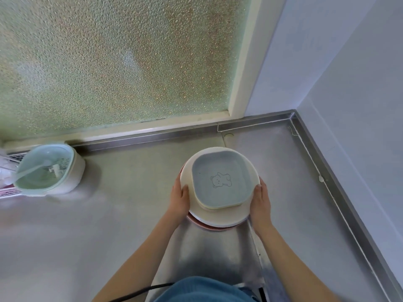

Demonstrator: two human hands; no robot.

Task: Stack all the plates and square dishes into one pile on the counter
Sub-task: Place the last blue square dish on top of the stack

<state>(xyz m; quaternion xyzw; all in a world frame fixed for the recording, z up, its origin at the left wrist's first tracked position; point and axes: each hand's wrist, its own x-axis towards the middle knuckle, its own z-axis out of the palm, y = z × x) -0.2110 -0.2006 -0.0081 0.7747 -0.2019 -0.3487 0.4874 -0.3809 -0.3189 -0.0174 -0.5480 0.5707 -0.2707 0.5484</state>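
One pile of dishes stands on the steel counter (pixel 122 214). On top lies a grey-blue square dish (pixel 220 182) with a bear drawing and a cream rim. Under it is a round cream plate (pixel 224 219), and a pink plate (pixel 209 227) shows at the pile's near edge. My left hand (pixel 180 200) grips the pile's left side with the thumb on the cream plate's rim. My right hand (pixel 260 202) grips the right side the same way. Any lower dishes are hidden.
A mint-green and white strainer basket (pixel 49 168) with a pale spoon in it stands at the far left by a rack. A frosted window runs behind the counter. A raised steel edge (pixel 327 171) and a white wall close off the right side.
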